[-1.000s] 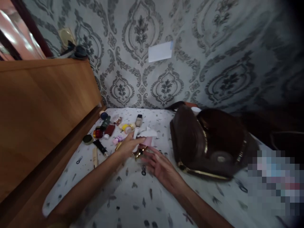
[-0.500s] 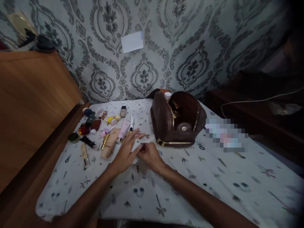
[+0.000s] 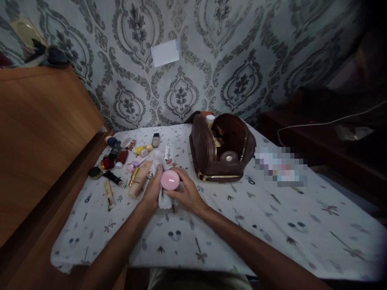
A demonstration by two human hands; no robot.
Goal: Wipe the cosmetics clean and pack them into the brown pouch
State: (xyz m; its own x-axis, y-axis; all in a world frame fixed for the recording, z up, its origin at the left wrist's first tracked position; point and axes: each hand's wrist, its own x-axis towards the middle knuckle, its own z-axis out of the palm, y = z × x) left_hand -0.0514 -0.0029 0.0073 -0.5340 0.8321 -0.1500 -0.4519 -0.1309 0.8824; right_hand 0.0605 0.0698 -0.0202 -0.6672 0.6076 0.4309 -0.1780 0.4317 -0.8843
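A round pink-topped container (image 3: 169,180) is gripped in my right hand (image 3: 191,193), thumb and fingers around its edge. Pressed against its left side is a white cloth (image 3: 165,200), which my left hand (image 3: 152,188) holds. Just left of my hands lie a beige tube (image 3: 141,179) and a gold tube (image 3: 134,176). A small white tube (image 3: 167,152) rests beyond my fingers. To the right stands a brown cosmetic bag (image 3: 222,151), unzipped, with a white-capped bottle (image 3: 210,120) at its opening. The underside of the pink-topped container is hidden.
Several cosmetics, among them a foundation bottle (image 3: 155,140), a black tube (image 3: 114,178) and a green round jar (image 3: 95,173), lie on the left of the patterned sheet (image 3: 205,237). A wooden cabinet (image 3: 45,121) borders the left side. A pixelated item (image 3: 281,167) lies right of the bag.
The pink top of the container has come into view between my hands, turned upward. My left hand has wrapped in closer with the cloth. The view has shifted slightly.
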